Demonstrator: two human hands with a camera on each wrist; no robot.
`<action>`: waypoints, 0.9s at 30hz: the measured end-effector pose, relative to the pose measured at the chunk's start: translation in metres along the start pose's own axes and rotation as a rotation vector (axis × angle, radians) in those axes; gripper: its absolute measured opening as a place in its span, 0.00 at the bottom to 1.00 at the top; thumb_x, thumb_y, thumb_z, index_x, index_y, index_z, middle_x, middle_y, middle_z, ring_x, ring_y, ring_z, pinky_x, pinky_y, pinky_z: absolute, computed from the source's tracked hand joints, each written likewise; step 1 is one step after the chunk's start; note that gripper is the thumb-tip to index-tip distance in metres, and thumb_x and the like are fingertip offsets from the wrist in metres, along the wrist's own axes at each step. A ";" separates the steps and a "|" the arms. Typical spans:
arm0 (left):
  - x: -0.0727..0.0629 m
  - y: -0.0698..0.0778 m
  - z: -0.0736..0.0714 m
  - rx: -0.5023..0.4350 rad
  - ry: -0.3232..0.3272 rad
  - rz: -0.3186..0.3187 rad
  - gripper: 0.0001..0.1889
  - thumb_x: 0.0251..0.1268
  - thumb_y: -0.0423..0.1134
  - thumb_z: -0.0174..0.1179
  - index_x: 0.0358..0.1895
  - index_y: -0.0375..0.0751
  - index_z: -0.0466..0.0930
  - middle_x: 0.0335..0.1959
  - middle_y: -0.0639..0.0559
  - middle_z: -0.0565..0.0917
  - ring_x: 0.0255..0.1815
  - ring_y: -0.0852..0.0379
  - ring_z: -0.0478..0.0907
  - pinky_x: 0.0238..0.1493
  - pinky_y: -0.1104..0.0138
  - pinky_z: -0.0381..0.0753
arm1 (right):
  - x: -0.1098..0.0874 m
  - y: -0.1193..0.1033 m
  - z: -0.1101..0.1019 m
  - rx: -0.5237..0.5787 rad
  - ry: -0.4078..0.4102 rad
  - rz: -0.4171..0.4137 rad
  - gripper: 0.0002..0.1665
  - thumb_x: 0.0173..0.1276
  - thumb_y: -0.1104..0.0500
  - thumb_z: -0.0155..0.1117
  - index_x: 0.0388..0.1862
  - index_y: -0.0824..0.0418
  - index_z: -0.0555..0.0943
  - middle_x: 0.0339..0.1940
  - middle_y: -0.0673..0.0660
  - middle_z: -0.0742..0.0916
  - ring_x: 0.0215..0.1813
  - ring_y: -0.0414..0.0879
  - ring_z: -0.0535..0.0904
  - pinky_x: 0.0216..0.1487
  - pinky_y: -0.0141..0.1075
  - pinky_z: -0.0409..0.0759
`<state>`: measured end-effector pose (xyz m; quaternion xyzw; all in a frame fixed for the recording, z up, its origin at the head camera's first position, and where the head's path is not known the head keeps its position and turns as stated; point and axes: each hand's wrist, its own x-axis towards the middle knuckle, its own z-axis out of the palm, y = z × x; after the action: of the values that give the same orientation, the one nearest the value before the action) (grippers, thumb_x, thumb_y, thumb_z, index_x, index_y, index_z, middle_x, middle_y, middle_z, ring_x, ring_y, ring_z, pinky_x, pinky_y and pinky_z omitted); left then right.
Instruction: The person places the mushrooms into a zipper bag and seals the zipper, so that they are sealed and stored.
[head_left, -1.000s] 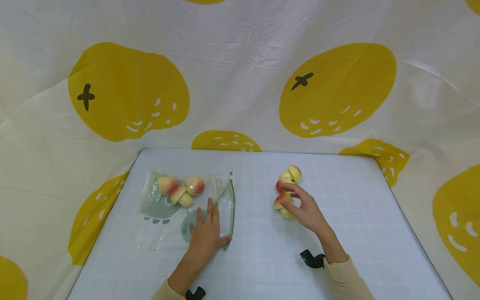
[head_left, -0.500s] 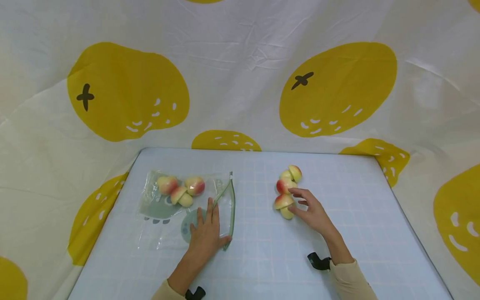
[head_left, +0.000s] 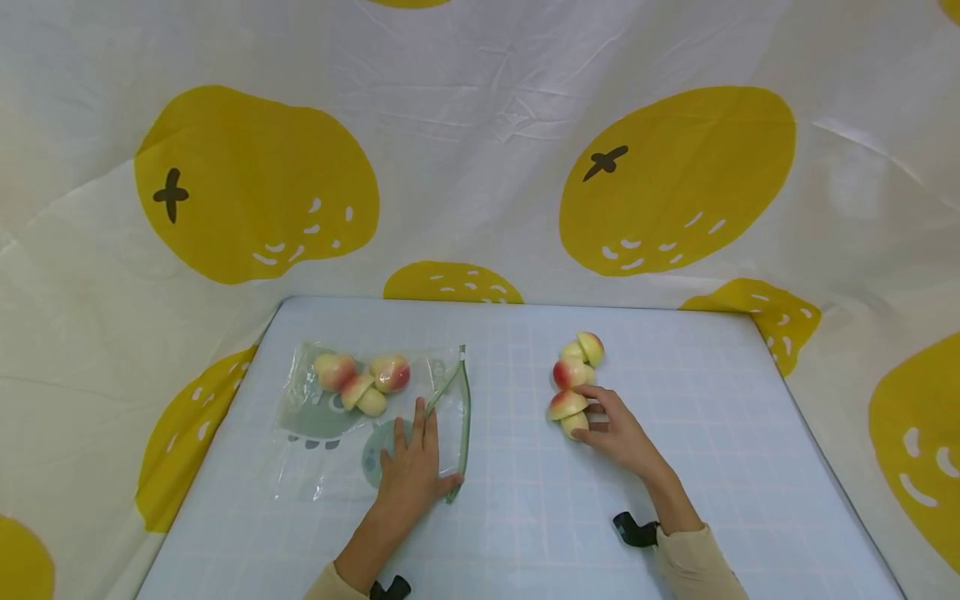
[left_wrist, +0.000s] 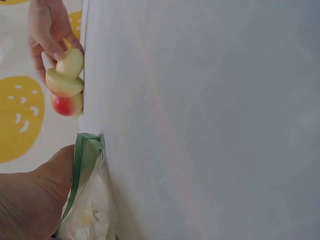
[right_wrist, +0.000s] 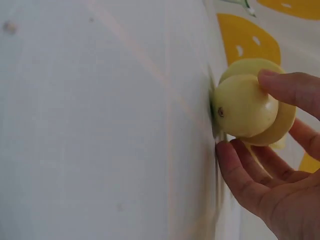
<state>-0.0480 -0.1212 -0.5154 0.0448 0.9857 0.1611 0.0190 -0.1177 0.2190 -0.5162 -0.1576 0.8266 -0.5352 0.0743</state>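
In the head view, my left hand (head_left: 408, 471) lies with fingers outstretched on a clear zip bag (head_left: 315, 467) with green printed shapes. Its thumb reaches the green zip edge (head_left: 466, 421), which stands partly spread. Inside the bag are three toy mushrooms, one of them a pale-stemmed mushroom (head_left: 371, 401). On the right, my right hand (head_left: 618, 429) pinches the nearest mushroom (head_left: 567, 407) of a row, yellow with a reddish cap. The right wrist view has the thumb against the stem (right_wrist: 245, 107) and the other fingers curled around the far side.
Beyond the held mushroom, a red-capped mushroom (head_left: 572, 372) and another mushroom (head_left: 590, 347) lie in line, close together. All rest on a pale checked table (head_left: 510, 517). A white curtain (head_left: 472, 167) with yellow fruit prints hangs behind the back edge.
My right hand has drawn back slightly from over the row, then come down beside the nearest mushroom, closing thumb and fingers on it. My left hand and the bag have stayed put.
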 end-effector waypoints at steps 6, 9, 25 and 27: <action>0.001 -0.001 0.001 0.001 0.000 0.000 0.61 0.44 0.59 0.79 0.76 0.29 0.55 0.80 0.36 0.47 0.72 0.22 0.54 0.50 0.26 0.67 | -0.003 -0.037 -0.001 -0.025 -0.013 0.045 0.39 0.60 0.76 0.70 0.69 0.72 0.67 0.61 0.72 0.73 0.53 0.66 0.79 0.50 0.50 0.82; 0.001 -0.001 0.001 -0.004 -0.004 -0.002 0.61 0.44 0.59 0.79 0.76 0.29 0.54 0.81 0.36 0.46 0.72 0.22 0.53 0.50 0.26 0.67 | -0.002 -0.033 -0.001 -0.031 -0.010 0.053 0.38 0.60 0.75 0.70 0.69 0.72 0.67 0.61 0.73 0.73 0.52 0.66 0.79 0.49 0.46 0.82; 0.001 -0.002 0.002 -0.007 -0.018 -0.009 0.62 0.44 0.60 0.78 0.77 0.30 0.54 0.81 0.37 0.45 0.73 0.22 0.52 0.51 0.26 0.67 | -0.001 -0.005 0.001 0.129 -0.017 0.072 0.37 0.64 0.64 0.73 0.70 0.54 0.69 0.64 0.63 0.73 0.55 0.61 0.77 0.49 0.36 0.82; 0.002 -0.002 0.002 -0.009 -0.020 -0.009 0.62 0.44 0.60 0.78 0.77 0.30 0.54 0.81 0.37 0.44 0.73 0.22 0.52 0.51 0.26 0.67 | -0.001 -0.007 0.002 0.144 -0.020 0.074 0.37 0.64 0.63 0.73 0.70 0.54 0.69 0.64 0.63 0.73 0.56 0.61 0.77 0.49 0.36 0.82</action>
<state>-0.0496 -0.1227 -0.5180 0.0418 0.9850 0.1648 0.0297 -0.1146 0.2149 -0.5111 -0.1264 0.7903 -0.5887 0.1134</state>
